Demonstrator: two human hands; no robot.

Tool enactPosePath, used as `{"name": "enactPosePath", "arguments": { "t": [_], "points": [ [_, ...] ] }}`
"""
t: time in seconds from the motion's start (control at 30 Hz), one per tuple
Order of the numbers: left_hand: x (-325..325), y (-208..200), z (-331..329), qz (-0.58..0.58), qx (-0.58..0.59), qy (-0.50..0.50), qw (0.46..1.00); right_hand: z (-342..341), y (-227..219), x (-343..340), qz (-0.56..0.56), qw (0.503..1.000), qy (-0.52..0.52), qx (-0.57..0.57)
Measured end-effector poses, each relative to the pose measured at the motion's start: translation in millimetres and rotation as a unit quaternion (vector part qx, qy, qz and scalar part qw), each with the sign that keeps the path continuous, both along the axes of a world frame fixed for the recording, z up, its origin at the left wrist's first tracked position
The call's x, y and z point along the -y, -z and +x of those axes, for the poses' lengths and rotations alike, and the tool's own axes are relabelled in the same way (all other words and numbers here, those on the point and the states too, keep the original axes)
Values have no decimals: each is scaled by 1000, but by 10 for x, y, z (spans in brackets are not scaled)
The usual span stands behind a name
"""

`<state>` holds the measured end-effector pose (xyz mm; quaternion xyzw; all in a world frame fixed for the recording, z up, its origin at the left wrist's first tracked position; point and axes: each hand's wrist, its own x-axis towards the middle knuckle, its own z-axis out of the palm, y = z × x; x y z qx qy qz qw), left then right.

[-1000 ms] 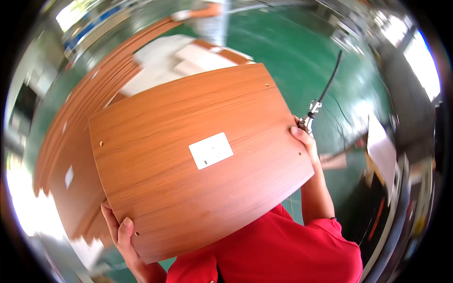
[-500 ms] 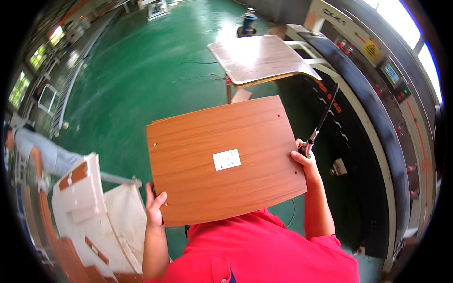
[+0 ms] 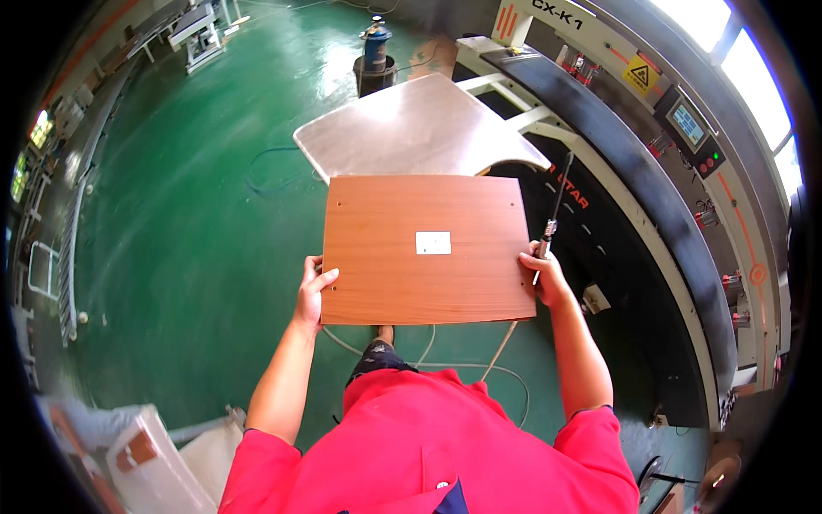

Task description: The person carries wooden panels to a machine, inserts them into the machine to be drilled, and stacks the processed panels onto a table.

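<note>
A brown wood-grain board point(image 3: 385, 283) is held out level in front of my waist. It has a small white label point(image 3: 433, 243) in its middle and little round holes near its corners. My left hand point(image 3: 313, 287) is closed on the board's left edge, thumb on top. On the opposite edge, my right hand point(image 3: 545, 272) grips the board, thumb on the upper face. The same hand also holds a slim metal tool point(image 3: 550, 230) with a long dark rod pointing away from me; its exact kind is unclear. The fingers under the board are hidden.
Just beyond the board stands a table with a pale shiny top point(image 3: 402, 124). A long dark machine point(image 3: 634, 154) with a control screen point(image 3: 687, 120) curves along the right. Hoses point(image 3: 514, 377) trail over the green floor. A wrapped stack point(image 3: 150, 458) sits at lower left.
The board has swung from tilted to nearly square before me, and my arms reach farther out. My view has turned left-to-right, bringing table and machine closer; the person at left is no longer clearly seen.
</note>
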<state>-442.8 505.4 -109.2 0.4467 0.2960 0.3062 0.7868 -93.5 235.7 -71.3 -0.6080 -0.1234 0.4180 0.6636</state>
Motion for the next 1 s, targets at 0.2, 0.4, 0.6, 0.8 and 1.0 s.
{"name": "enactPosePath", "arguments": {
  "t": [0.2,0.4,0.6,0.8,1.0],
  "points": [
    [-1084,523,824,23,-40,15,999,874,716,-1140,-49,998,4,-39],
    [-1669,526,1283,89,-215,54,971,1354,816,-1762,-94,992,30,-77],
    [-1540,531,1666,236,-398,-15,886,1635,921,-1953,-146,989,35,8],
    [-1522,-11,1910,463,-663,65,585,1813,1192,-2002,-73,987,23,139],
    [-1311,297,2225,260,-675,15,691,2024,1021,-1888,33,999,38,-11]
  ]
}}
